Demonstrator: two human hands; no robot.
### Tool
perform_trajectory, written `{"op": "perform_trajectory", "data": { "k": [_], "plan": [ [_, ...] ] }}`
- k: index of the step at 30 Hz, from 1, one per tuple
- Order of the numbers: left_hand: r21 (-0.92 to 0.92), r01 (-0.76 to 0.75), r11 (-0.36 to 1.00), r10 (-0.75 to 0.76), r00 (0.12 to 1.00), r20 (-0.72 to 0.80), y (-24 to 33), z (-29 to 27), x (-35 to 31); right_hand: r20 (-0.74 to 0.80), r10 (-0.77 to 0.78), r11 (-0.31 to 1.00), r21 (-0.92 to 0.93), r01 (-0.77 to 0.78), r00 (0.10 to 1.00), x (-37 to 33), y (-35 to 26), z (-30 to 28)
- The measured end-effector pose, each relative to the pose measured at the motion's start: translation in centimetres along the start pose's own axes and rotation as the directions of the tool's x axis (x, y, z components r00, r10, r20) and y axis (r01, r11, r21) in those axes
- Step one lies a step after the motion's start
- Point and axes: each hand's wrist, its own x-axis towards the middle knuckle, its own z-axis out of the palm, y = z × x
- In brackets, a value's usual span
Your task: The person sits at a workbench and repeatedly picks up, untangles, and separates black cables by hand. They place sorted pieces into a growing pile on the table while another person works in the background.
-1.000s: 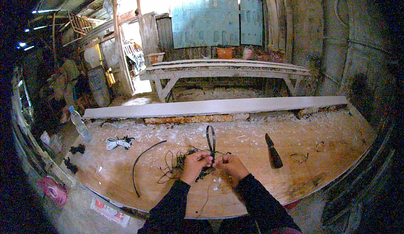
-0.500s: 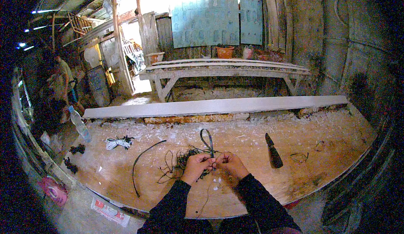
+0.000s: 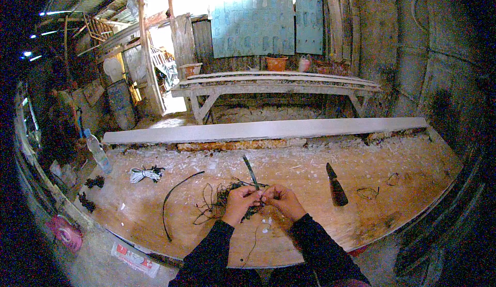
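Observation:
Both my hands meet over the middle of the wooden table (image 3: 294,238), fingertips pinched together. My left hand (image 3: 241,204) and my right hand (image 3: 285,203) are closed on a narrow black strip (image 3: 250,169), whose upper part sticks up and away from me. The pinched end is mostly hidden by my fingers. Under and behind my hands lies a tangle of thin dark cord (image 3: 221,195). Left of it rests a curved black strip (image 3: 166,207). A dark knife (image 3: 337,188) lies to the right of my hands.
A bundle of white cord (image 3: 144,174), dark cord clumps (image 3: 87,203) and a plastic bottle (image 3: 98,152) are on the left. A wire-like loop (image 3: 368,193) lies right. A long white board (image 3: 268,131) spans the far edge. Another person (image 3: 67,111) is at far left.
The strip's upper part showed as an open loop before; now it appears narrow and leans left. My hands have barely moved. The person at far left is lower.

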Motion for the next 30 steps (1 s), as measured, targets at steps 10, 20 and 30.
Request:
{"op": "perform_trajectory", "data": {
  "k": [10, 20, 30],
  "plan": [
    [-0.271, 0.027, 0.962, -0.045, 0.997, -0.058, -0.7, -0.4, 0.4, 0.028, -0.204, 0.935, -0.292, 0.203, 0.979, -0.1, 0.4, 0.2],
    [-0.34, 0.047, 0.939, -0.051, 0.999, -0.005, -0.9, -0.3, 0.4, -0.019, -0.414, 0.734, -0.599, 0.321, 0.91, -0.2, -0.2, 0.6],
    [-0.277, 0.031, 0.96, -0.022, 0.999, 0.037, -0.5, 0.3, 0.1, -0.208, -0.024, 0.997, 0.071, 0.039, 0.978, 0.3, 0.5, 0.1]
  ]
}}
